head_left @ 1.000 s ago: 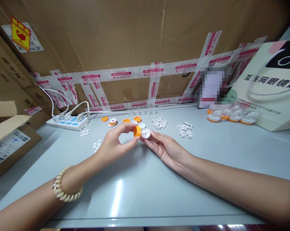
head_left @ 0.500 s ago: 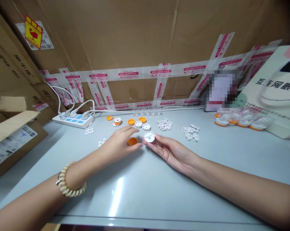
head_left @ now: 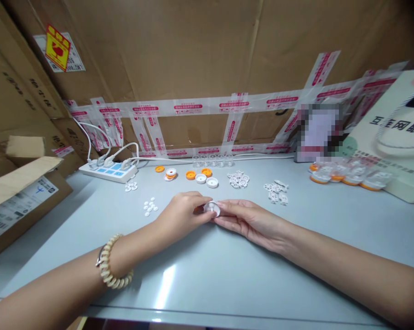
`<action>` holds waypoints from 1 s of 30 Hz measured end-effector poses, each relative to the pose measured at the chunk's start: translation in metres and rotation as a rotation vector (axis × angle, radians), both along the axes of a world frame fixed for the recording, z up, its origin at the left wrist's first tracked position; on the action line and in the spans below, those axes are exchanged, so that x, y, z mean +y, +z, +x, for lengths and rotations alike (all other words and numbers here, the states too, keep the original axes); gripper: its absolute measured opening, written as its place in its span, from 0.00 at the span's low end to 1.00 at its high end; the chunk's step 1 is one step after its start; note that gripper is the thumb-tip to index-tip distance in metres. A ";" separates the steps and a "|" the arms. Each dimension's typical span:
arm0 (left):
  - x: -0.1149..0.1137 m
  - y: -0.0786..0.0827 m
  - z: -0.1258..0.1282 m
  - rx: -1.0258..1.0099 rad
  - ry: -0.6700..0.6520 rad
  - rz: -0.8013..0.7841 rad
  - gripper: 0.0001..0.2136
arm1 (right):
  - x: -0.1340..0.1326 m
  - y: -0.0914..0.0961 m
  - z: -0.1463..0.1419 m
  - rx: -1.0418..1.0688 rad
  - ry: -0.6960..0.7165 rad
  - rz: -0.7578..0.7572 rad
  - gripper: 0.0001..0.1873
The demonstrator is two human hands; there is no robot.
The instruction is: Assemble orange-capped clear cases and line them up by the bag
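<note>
Both hands meet at one small white round plastic cup [head_left: 211, 210] just above the table, its open side tilted toward me with a small raised part inside. My right hand [head_left: 253, 223] pinches its right side between thumb and fingers. My left hand [head_left: 184, 211] closes on its left side, the thumb pressed at the lower rim and the fingers over the top. A bit of orange shows between the left thumb and fingers, mostly hidden. Behind the hands lie white round cups [head_left: 212, 182] and orange round cups [head_left: 191, 175].
White openwork pieces [head_left: 238, 179] and more white pieces [head_left: 276, 191] lie behind my right hand. Small white discs [head_left: 150, 207] lie left, near a power strip [head_left: 108, 172]. Clear round pieces [head_left: 213, 160] line the back. Clear-topped orange-and-white assemblies [head_left: 351, 174] sit beside a paper bag [head_left: 382, 133].
My left hand has moved right and closed on the white cup, which is now lower and tilted. The orange cup that stood between the left thumb and fingers is now mostly hidden.
</note>
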State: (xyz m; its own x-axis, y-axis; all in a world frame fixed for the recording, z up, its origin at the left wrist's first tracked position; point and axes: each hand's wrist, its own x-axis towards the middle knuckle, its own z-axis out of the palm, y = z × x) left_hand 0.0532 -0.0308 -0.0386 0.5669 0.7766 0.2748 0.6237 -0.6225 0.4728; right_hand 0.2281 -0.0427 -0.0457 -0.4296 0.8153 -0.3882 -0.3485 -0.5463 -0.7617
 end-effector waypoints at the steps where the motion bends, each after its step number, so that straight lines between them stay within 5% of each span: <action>1: 0.000 0.000 0.000 -0.003 -0.001 -0.002 0.09 | 0.000 0.000 0.000 -0.018 0.007 0.021 0.04; 10: 0.000 -0.003 -0.004 -0.088 -0.041 0.063 0.14 | 0.010 -0.006 0.002 -0.260 -0.053 0.125 0.05; 22: 0.001 -0.003 -0.001 0.127 -0.034 -0.002 0.08 | 0.018 -0.016 0.003 -0.871 0.071 0.858 0.09; 30: 0.009 0.014 -0.013 0.115 -0.072 -0.082 0.13 | 0.017 -0.007 0.013 -0.892 0.301 1.018 0.23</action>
